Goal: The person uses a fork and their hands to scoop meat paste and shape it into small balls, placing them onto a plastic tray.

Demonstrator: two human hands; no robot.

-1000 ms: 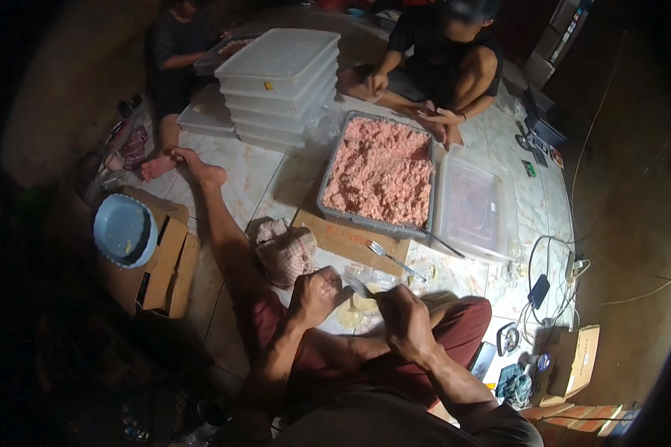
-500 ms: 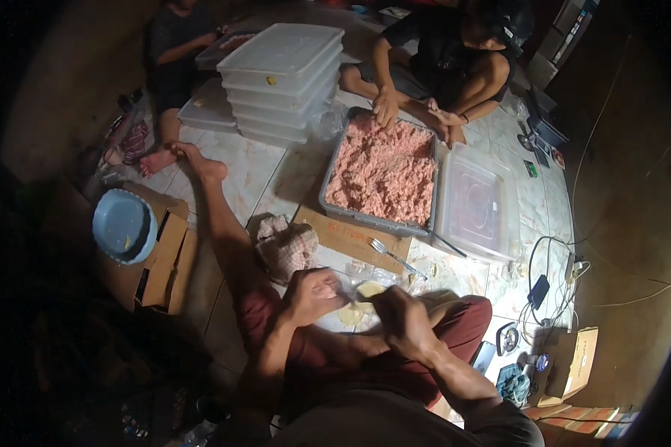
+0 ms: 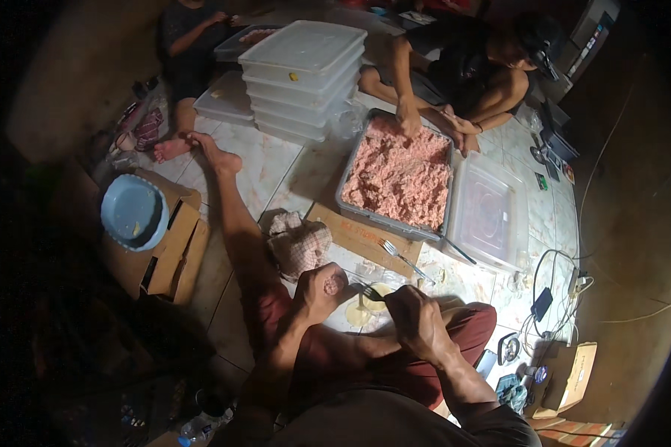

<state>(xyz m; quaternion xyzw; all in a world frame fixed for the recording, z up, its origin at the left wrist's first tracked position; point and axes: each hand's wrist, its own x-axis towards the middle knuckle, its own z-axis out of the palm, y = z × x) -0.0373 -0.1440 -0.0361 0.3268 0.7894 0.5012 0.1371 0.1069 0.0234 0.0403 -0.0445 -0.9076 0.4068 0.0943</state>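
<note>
My left hand (image 3: 320, 292) is curled round a small lump of pink minced meat (image 3: 335, 282), which shows at the top of the grip. My right hand (image 3: 419, 320) is closed on a dark fork (image 3: 373, 293), its tines aimed at the left hand with a small gap between. Below and behind the fork, pale round dough wrappers (image 3: 358, 314) lie on the floor in front of my folded leg. Farther off stands a grey tub (image 3: 384, 217) heaped with pink minced meat (image 3: 397, 175). A co-worker's hand (image 3: 408, 119) reaches into its far side.
A second fork (image 3: 399, 255) lies on flat cardboard (image 3: 343, 227) beside a checked cloth (image 3: 300, 242). Stacked clear containers (image 3: 298, 82) rise at the back. A blue basin (image 3: 134, 212) sits on a cardboard box at left. Right of the tub are a clear lid (image 3: 490, 208) and cables.
The fork in my right hand has drawn slightly away from my left hand, and the meat lump shows more clearly. The co-worker's hand has shifted in the mince. The whole view has shifted slightly.
</note>
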